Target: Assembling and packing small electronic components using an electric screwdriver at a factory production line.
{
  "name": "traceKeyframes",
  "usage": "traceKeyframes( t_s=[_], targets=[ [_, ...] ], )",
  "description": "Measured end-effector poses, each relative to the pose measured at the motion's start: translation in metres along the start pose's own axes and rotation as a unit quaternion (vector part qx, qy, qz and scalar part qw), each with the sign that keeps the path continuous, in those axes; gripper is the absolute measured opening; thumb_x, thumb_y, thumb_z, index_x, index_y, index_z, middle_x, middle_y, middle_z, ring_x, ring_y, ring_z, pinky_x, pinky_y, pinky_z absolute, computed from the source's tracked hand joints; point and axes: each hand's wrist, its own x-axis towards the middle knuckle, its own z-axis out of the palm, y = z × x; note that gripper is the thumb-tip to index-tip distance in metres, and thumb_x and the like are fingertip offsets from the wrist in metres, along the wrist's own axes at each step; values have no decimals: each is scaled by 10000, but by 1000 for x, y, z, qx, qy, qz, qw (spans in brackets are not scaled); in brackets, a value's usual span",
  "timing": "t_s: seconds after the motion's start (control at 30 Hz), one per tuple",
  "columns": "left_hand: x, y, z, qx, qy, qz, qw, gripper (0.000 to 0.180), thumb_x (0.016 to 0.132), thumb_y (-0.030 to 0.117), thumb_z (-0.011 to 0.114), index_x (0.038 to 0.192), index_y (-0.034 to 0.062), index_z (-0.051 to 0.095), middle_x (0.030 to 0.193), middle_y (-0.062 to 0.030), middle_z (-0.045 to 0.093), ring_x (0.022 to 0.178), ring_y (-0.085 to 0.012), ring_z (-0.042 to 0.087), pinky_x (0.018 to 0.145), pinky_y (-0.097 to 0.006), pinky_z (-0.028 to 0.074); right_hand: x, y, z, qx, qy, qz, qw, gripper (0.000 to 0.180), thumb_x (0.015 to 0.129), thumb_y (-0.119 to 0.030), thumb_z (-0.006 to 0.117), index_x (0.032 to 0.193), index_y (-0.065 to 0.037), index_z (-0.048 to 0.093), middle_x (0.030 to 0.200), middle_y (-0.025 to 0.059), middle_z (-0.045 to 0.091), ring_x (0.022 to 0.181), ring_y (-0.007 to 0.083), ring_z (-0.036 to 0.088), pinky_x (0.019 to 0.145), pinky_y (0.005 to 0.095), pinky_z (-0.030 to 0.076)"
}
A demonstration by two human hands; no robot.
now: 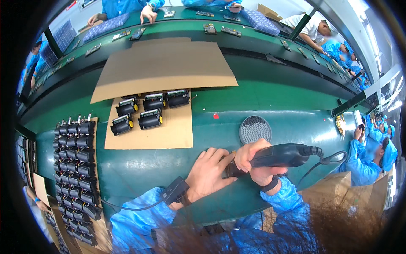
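A black corded electric screwdriver (283, 155) lies tilted in my right hand (256, 163), whose fingers wrap round its front end. Its nose points left and down at a small black part (229, 169). My left hand (209, 171) rests low over the green table, thumb and fingers on either side of that part, gripping it; most of the part is hidden by both hands. Just beyond my right hand sits a round grey dish (255, 130) of small dark pieces, probably screws. Farther left, several black cylindrical units (150, 118) with green circuit boards and yellow ends stand on cardboard.
A cardboard sheet (165, 67) partly covers those units. Rows of black units (76, 169) fill a board at the left. Circuit boards (209, 28) lie along the far line, where co-workers in blue sit. The screwdriver's cable (313, 169) loops at the right, near a metal post (351, 103).
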Motion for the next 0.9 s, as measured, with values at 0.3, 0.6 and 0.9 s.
traceKeyframes(
  t_s=[0.3, 0.6, 0.9],
  targets=[
    [1, 15, -5, 16, -10, -15, 1000, 696, 735, 325, 840, 1326, 45, 605, 1178, -98, 592, 1102, -310, 545, 961, -412, 457, 12, -54, -27, 85, 142, -138, 977, 865, 764, -940, 330, 989, -116, 465, 589, 14, 459, 472, 137, 481, 438, 300, 425],
    [-1, 10, 1, -38, -10, -20, 999, 627, 769, 295, 821, 1308, 58, 605, 1246, -115, 612, 1154, -324, 551, 1008, -420, 443, -10, -64, -128, -68, 219, -104, 968, 752, 923, -711, 523, 1253, -36, 477, 820, 41, 517, 658, 145, 556, 595, 292, 477],
    [-6, 18, -6, -176, 16, -57, 983, 576, 760, 171, 862, 1284, 80, 639, 1387, -114, 466, 1307, -275, 494, 1116, -402, 410, -14, -43, -139, -140, 171, -94, 971, 555, 957, -477, 667, 1242, -15, 552, 863, 15, 573, 703, 111, 567, 628, 277, 476]
  ],
)
